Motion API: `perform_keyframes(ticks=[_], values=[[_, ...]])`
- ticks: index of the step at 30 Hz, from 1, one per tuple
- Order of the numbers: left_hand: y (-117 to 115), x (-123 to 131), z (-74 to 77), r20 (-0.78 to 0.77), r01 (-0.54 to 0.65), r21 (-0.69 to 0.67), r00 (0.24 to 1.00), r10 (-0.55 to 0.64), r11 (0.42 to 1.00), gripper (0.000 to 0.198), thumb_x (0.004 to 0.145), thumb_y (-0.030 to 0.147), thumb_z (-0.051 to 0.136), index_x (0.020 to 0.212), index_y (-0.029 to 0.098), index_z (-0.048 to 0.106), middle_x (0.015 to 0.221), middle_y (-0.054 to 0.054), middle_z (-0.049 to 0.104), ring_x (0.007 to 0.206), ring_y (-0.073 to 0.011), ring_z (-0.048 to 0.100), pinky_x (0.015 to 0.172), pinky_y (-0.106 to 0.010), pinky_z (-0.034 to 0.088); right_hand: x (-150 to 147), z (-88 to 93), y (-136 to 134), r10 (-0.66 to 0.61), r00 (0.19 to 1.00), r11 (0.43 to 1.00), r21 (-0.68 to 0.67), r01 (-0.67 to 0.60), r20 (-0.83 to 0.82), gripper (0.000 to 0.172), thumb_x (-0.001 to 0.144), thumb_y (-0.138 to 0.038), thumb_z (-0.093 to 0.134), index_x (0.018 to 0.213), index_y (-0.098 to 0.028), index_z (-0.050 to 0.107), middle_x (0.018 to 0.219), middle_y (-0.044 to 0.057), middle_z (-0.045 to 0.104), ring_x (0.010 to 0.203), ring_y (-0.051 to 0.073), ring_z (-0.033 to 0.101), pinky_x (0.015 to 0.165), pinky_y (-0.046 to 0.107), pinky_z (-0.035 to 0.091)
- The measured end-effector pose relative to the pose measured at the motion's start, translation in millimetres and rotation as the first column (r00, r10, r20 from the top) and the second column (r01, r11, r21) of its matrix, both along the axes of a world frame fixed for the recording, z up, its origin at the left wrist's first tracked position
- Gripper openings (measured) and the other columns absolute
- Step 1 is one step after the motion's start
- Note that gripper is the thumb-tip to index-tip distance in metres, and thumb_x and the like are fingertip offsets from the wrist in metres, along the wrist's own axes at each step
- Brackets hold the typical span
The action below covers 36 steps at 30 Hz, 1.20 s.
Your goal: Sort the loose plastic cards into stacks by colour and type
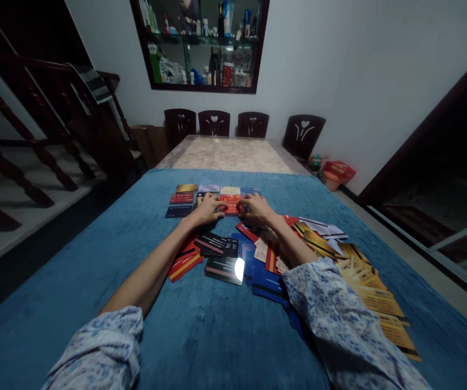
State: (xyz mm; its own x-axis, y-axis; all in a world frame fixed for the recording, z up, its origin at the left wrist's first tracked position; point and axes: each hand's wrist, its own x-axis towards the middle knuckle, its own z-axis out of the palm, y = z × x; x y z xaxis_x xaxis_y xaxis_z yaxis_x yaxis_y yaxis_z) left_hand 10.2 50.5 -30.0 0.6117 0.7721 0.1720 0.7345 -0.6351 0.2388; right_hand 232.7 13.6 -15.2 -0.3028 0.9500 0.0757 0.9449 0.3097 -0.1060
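At the far side of the blue cloth, several bank cards are laid out in rows. A red card (pixel 231 207) lies in the front row between my two hands. My left hand (pixel 208 210) has bent fingers at the card's left edge and partly covers a black card behind it. Curled over the right edge of the same red card are the fingers of my right hand (pixel 255 207). A dark blue card (pixel 179 211), a red card (pixel 182 198) and a gold card (pixel 186 188) form the left column. Cards beneath my right hand are partly hidden.
Nearer me lie loose black cards (pixel 224 270), red-and-yellow cards (pixel 186 267), blue cards (pixel 268 281) and a spread of gold cards (pixel 373 292). White cards (pixel 322 228) lie at the right. The blue cloth (pixel 107 260) covers the near table; dark chairs (pixel 253 124) stand beyond.
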Motion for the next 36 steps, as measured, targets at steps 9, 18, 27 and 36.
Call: perform_keyframes(ticks=[9,18,27,36], values=[[-1.6,-2.2,7.4,0.056,-0.008,0.054,0.998,0.005,0.999,0.025,0.092,0.033,0.063,0.112,0.027,0.078,0.126,-0.011,0.064,0.122,-0.033,0.044,0.1,-0.052,0.031,-3.7,14.1,-6.3,-0.019,1.0,1.0,-0.007,0.019,0.001,0.036,0.093,-0.042,0.063,0.125,-0.027,0.07,0.136,0.012,0.06,0.124,0.033,0.048,0.092,0.04,0.044],[-25.0,-21.6,14.6,0.079,0.035,0.065,0.996,-0.04,0.997,0.024,0.089,0.021,0.059,0.099,0.025,0.081,0.12,-0.01,0.07,0.119,-0.0322,0.045,0.099,-0.053,0.031,-13.3,29.4,-15.2,0.083,0.997,0.997,-0.002,-0.083,-0.003,0.023,0.09,-0.023,0.062,0.107,-0.025,0.077,0.114,0.005,0.075,0.11,0.024,0.062,0.08,0.03,0.039],[-69.7,-53.3,9.6,0.11,0.04,0.028,0.993,-0.043,0.999,0.023,0.093,0.023,0.057,0.099,0.024,0.079,0.12,-0.008,0.073,0.119,-0.0285,0.047,0.104,-0.053,0.03,-31.5,34.3,-34.1,0.136,0.991,0.991,0.003,-0.136,0.013,0.022,0.085,-0.016,0.062,0.098,-0.024,0.078,0.105,0.003,0.078,0.102,0.022,0.066,0.075,0.028,0.037],[-99.6,-74.8,7.2,0.138,0.073,-0.018,0.988,-0.07,0.997,0.025,0.09,0.025,0.058,0.106,0.026,0.078,0.124,-0.005,0.072,0.124,-0.0284,0.047,0.112,-0.053,0.033,-45.0,30.6,-49.7,0.275,0.961,0.961,-0.012,-0.275,-0.005,0.021,0.088,-0.024,0.064,0.105,-0.025,0.077,0.11,0.005,0.077,0.113,0.026,0.06,0.08,0.031,0.038]])
